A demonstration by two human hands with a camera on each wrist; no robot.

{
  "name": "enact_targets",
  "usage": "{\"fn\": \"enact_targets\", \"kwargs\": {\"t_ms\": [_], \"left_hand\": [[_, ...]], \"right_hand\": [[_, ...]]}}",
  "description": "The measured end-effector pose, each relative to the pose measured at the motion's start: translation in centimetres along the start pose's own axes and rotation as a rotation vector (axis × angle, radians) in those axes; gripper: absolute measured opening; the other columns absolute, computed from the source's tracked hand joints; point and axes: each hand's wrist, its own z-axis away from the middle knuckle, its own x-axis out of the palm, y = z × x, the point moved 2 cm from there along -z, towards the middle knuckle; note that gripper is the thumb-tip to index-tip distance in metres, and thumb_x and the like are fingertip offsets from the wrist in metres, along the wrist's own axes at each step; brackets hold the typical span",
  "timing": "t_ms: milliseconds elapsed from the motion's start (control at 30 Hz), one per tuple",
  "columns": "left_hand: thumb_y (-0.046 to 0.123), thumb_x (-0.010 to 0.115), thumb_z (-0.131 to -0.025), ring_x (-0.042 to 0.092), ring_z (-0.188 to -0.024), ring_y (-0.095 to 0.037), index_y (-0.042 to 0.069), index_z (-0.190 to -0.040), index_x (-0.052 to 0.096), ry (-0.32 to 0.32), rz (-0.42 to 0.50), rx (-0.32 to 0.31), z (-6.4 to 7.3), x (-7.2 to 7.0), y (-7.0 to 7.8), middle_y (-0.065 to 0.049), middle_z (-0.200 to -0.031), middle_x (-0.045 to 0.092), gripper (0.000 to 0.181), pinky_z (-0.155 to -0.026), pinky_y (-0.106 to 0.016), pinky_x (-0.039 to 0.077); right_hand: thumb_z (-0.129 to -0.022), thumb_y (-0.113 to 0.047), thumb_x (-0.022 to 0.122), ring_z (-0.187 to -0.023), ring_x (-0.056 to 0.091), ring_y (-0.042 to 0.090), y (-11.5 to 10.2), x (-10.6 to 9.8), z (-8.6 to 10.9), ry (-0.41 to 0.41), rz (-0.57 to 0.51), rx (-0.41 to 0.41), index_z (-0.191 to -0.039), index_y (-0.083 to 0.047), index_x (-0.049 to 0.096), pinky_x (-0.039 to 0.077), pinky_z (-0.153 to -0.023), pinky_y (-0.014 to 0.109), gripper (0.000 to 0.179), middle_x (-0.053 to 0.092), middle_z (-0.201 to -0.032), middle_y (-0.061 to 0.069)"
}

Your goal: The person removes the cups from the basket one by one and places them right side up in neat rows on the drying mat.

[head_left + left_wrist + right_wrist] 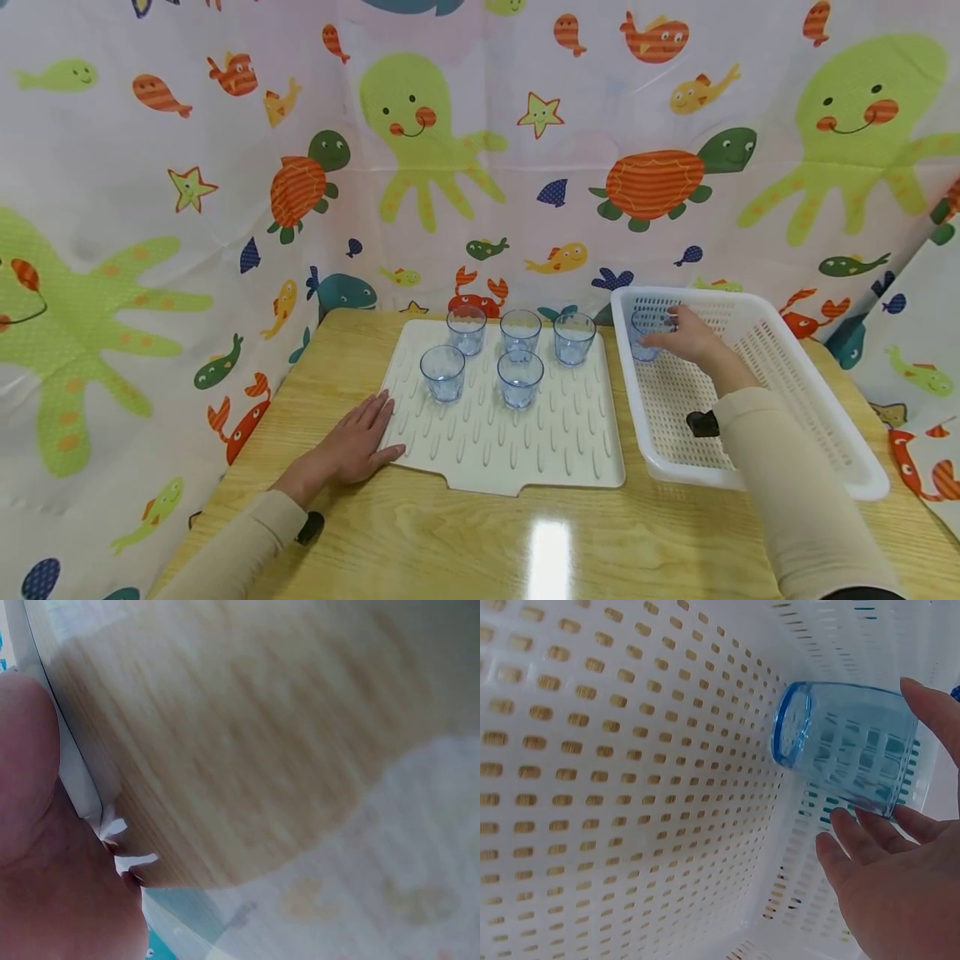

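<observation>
Inside the white basket (651, 433), in its far left corner, a clear bluish glass (855, 746) stands with its base at the perforated floor. My right hand (693, 337) is at its rim, thumb on one side and fingertips on the other, holding it loosely. The palm stays apart from the glass. My left hand (356, 442) lies flat, fingers extended, against the left edge of a cream drying mat (465, 450). Several similar glasses stand upright on that mat, among them a front left glass (442, 375) and a front right glass (520, 381).
The wooden table (420, 542) carries the mat at centre and the basket to its right. Raised basket walls surround my right hand. A curtain (480, 167) with sea animals hangs close behind the table and along both sides.
</observation>
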Motion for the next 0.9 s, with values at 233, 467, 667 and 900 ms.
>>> {"fn": "enact_targets", "kwargs": {"t_ms": [233,467,667,900], "left_hand": [[0.056,0.048,-0.104,0.011,-0.156,-0.041,-0.002,-0.162,0.020,-0.003,0.020,-0.007,0.16,-0.03,0.33,-0.021,-0.170,0.011,0.087,-0.122,-0.061,0.018],[0.056,0.049,-0.104,0.012,-0.156,-0.042,-0.002,-0.162,0.020,-0.004,0.001,-0.011,0.27,-0.47,0.49,-0.022,-0.170,0.011,0.087,-0.122,-0.061,0.018],[0.055,0.050,-0.104,0.012,-0.156,-0.042,-0.003,-0.162,0.020,0.003,-0.004,-0.013,0.23,-0.35,0.46,-0.021,-0.170,0.012,0.086,-0.121,-0.061,0.019],[0.056,0.049,-0.104,0.012,-0.155,-0.043,-0.003,-0.161,0.020,0.002,-0.003,-0.013,0.08,-0.21,0.40,-0.022,-0.170,0.012,0.087,-0.121,-0.062,0.019]], "right_hand": [[-0.094,-0.037,0.072,-0.143,0.028,0.058,-0.14,0.60,-0.26,0.047,0.014,0.027,-0.159,0.010,0.006,0.029,-0.113,0.070,0.103,0.021,-0.158,0.038],[-0.097,-0.032,0.068,-0.143,0.028,0.058,-0.56,0.94,-0.10,0.052,-0.020,0.022,-0.158,0.012,0.002,0.029,-0.114,0.069,0.101,0.023,-0.157,0.039],[-0.097,-0.031,0.069,-0.142,0.032,0.056,-0.49,1.09,-0.06,0.081,-0.033,0.012,-0.158,0.013,0.004,0.031,-0.114,0.067,0.099,0.027,-0.156,0.039],[-0.097,-0.032,0.069,-0.141,0.033,0.056,-0.94,0.31,0.26,0.103,-0.031,-0.012,-0.157,0.014,0.009,0.033,-0.113,0.065,0.097,0.028,-0.155,0.039]]}}
